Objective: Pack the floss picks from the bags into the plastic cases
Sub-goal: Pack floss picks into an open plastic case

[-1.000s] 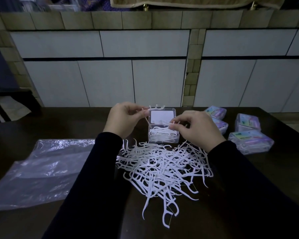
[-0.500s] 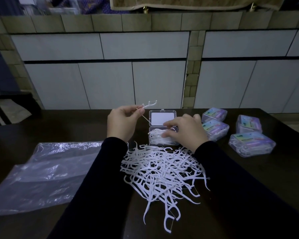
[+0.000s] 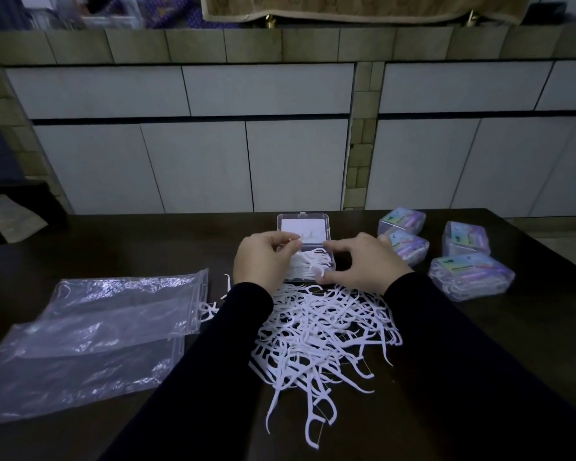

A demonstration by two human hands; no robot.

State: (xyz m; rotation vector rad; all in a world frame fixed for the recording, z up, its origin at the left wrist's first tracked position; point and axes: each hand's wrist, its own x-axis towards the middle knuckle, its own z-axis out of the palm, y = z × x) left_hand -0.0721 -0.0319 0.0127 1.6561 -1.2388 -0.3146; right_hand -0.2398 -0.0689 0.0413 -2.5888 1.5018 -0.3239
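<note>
Across the dark tabletop (image 3: 80,247) lie two clear plastic bags (image 3: 90,341) at the left, flat and overlapping. Between the person's dark sleeves sprawls a loose pile of white floss picks (image 3: 320,331). Four filled cases (image 3: 469,274) sit shut at the right. Just beyond the pile stands an open case (image 3: 305,227), partly filled with picks, lid raised. Left hand (image 3: 263,261) pinches a pick over it; right hand (image 3: 363,261) curls round the case's right side, fingertips on its edges.
</note>
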